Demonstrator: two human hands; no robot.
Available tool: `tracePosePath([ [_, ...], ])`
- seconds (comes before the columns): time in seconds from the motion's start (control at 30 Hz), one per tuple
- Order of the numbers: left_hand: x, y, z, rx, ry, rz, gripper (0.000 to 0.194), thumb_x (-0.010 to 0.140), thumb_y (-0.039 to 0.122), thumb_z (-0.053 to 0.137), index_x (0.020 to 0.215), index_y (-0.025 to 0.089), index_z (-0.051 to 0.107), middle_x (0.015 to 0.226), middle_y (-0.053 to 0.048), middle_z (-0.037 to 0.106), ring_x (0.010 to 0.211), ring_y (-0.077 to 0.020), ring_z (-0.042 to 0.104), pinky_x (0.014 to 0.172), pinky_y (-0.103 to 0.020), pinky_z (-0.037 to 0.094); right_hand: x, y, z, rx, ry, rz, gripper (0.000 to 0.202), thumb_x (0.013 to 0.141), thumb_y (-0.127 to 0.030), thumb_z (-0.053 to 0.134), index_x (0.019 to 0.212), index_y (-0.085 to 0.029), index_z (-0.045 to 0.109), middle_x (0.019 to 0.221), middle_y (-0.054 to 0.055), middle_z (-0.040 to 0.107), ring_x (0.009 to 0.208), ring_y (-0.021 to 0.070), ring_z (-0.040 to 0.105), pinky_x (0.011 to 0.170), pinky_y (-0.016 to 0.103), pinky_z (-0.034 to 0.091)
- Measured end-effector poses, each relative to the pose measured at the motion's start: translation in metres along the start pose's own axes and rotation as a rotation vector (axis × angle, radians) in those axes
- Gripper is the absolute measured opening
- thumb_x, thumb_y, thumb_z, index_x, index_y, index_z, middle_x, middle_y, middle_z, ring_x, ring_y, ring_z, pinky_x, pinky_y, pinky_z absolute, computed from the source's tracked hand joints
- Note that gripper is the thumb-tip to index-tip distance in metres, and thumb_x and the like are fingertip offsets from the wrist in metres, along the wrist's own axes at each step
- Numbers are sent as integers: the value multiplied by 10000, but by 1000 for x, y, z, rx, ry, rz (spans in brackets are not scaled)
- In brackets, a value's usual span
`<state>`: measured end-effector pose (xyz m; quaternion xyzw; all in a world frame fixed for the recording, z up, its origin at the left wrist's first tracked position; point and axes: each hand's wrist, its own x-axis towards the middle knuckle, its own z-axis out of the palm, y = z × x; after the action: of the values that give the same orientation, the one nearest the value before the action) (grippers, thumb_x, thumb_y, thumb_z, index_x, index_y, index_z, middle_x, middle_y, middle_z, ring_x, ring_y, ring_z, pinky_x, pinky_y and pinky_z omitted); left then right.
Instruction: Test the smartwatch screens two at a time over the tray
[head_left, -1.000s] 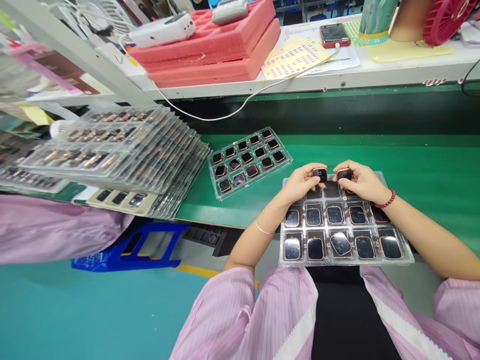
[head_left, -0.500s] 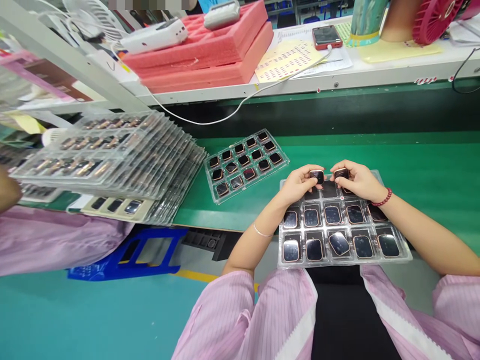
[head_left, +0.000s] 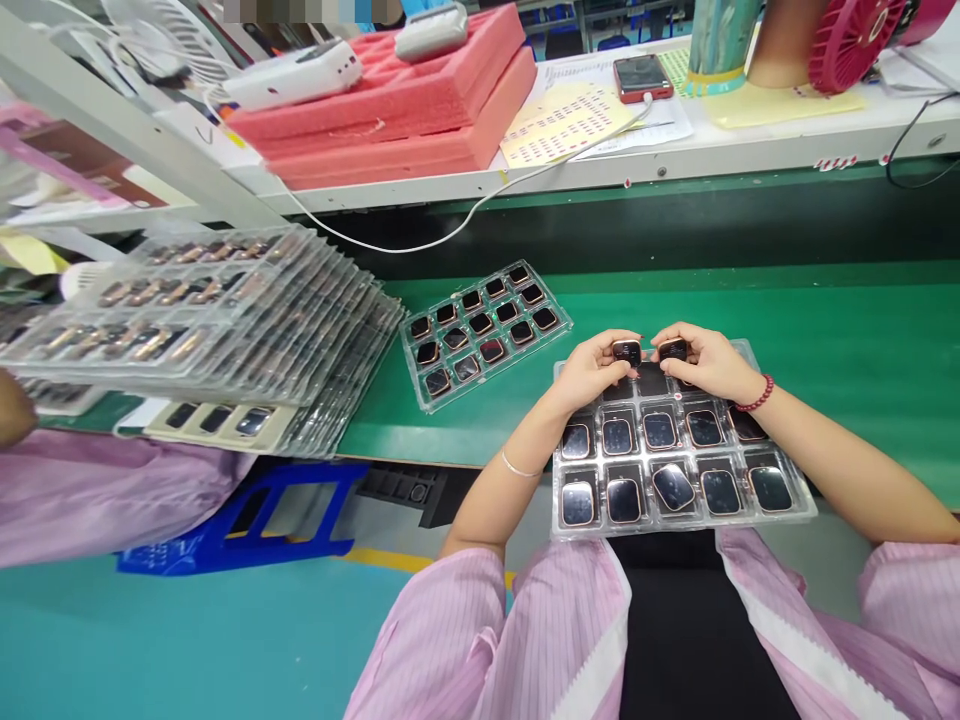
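Observation:
My left hand (head_left: 598, 368) grips a small dark watch-like piece (head_left: 627, 352) with a copper-coloured rim, above the back of a clear plastic tray (head_left: 679, 525). Just to its right, my right hand (head_left: 701, 358) pinches a similar dark piece (head_left: 673, 349). The two pieces are close together but apart. Rows of square dark pieces with copper rims fill the tray's front pockets; one in the front row (head_left: 673, 487) lies turned askew. Under my hands, part of the back row is hidden.
A second filled tray (head_left: 487, 335) lies left of my hands on the green bench (head_left: 847, 330). Farther left rises a tall stack of trays (head_left: 300, 330), near another person's sleeve (head_left: 120, 490). The shelf (head_left: 720, 155) holds red foam (head_left: 390, 120) and a phone (head_left: 643, 77).
The whole view has shifted slightly. My hands keep hold of the two pieces over the tray, with only a slight change in how the pieces are angled.

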<state>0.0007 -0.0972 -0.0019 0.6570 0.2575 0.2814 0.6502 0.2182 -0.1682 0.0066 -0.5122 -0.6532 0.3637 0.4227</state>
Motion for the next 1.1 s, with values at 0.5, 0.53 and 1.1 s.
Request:
tracePosePath([
  [0.5,-1,1,-1,46,30,8,377,844,421,702,1105,153,657,978,-83,742,676,-128,684,525,-201,444,0,-2,3,126,-11,41,211,839,-294,653,1031,-236,721,1046,58,767,738,214,736,744,413,640],
  [0.53,-1,1,-1,46,27,6,385,835,420,713,1109,155,657,987,-84,743,680,-129,685,527,-201,445,0,-1,3,116,-10,36,223,828,-279,662,1040,-239,721,1049,56,767,753,219,740,761,419,639],
  [1.1,0,-2,-1,11,6,-7,475,824,295,678,1272,157,605,1147,-130,735,854,-194,735,600,-221,472,0,0,0,8,-16,-22,208,802,-278,686,1004,-230,685,951,65,760,862,260,708,691,382,570],
])
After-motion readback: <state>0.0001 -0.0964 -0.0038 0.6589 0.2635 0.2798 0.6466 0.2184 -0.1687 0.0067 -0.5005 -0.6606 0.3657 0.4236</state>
